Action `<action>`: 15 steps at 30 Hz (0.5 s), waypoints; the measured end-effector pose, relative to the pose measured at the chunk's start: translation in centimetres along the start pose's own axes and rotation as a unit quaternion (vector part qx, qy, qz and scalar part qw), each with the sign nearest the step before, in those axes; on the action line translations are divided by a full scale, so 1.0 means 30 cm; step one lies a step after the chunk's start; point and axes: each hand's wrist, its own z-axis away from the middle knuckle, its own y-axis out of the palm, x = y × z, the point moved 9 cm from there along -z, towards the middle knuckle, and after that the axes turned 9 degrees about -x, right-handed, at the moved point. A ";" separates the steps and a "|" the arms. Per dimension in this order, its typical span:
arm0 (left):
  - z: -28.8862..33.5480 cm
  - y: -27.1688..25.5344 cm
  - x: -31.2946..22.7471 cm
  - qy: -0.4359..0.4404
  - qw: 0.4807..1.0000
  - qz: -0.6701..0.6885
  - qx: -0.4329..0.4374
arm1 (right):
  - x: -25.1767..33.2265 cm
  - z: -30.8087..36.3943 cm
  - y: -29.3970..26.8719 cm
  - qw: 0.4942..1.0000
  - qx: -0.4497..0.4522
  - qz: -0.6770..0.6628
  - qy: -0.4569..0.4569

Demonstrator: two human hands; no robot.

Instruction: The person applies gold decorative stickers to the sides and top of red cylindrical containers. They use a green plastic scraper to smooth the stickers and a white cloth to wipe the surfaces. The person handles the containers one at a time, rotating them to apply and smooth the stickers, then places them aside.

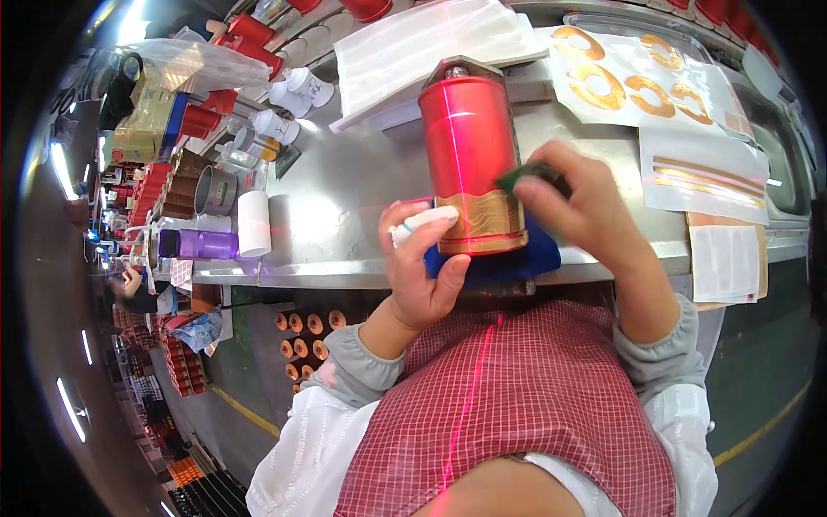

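Note:
A tall red cylinder (469, 142) with a gold patterned band around its base stands on a blue cloth pad (495, 261) at the near edge of the metal workbench (345, 189). My left hand (422, 267) steadies the cylinder's lower left side, a taped finger resting against the gold band. My right hand (581, 207) presses a small dark green pad (527, 175) against the cylinder's right side, just above the band. A thin red laser line runs down the cylinder's front.
White sheets with gold curved decals (633, 77) and gold stripes (702, 172) lie on the right. A white paper stack (431, 47) sits behind the cylinder. At the left stand a white roll (254, 222), a purple bottle (205, 244), white spray bottles (280, 125) and red cups (202, 121).

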 end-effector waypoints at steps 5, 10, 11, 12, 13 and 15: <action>0.009 0.016 0.038 -0.096 0.994 0.060 0.006 | 0.019 0.023 -0.063 0.998 -0.050 0.009 0.030; -0.013 0.020 0.001 -0.041 0.998 -0.043 0.022 | -0.032 0.152 -0.044 0.999 -0.035 -0.004 0.028; -0.021 0.018 -0.010 -0.025 0.998 -0.051 0.017 | -0.030 0.168 -0.042 0.999 -0.045 -0.008 0.029; -0.026 0.020 -0.023 -0.009 0.998 -0.058 0.024 | -0.029 0.182 -0.038 0.998 -0.055 -0.012 0.031; -0.030 0.021 -0.036 0.006 0.997 -0.066 0.032 | -0.030 0.190 -0.037 0.997 -0.065 -0.016 0.032; -0.040 0.027 -0.057 0.033 0.996 -0.077 0.042 | -0.032 0.196 -0.043 0.997 -0.072 -0.015 0.030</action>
